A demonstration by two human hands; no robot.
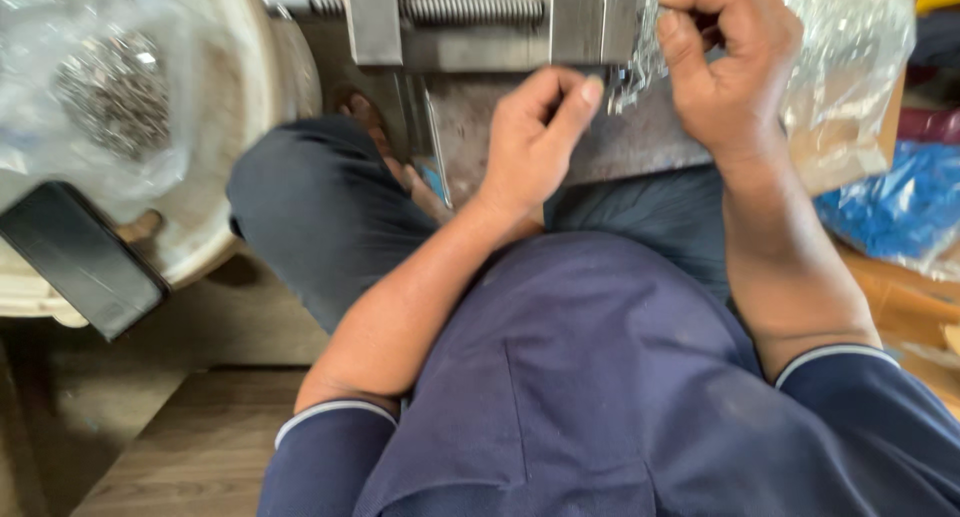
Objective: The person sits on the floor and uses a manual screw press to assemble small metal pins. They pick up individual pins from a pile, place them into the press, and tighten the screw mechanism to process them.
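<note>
Left hand (535, 137): forearm extended forward, fingers curled, thumb pressed against forefinger. Right hand (725, 62): forearm raised higher, wrist bent, fingers curled inward in pinch.

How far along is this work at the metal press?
Done: a bag of shiny metal pieces sits in the white tub. In hand: left hand and right hand pinch small pieces at the metal press. How much is left: cannot tell.

Metal press (480, 27) ahead of seated person, above knees. Left hand (535, 137) on press base plate (640, 137), fingertips touching small metal parts (628, 77). Right hand (725, 62) just right of them, over plastic bag (850, 67). Round tub (255, 97) far left; phone (80, 257) on tub rim.
</note>
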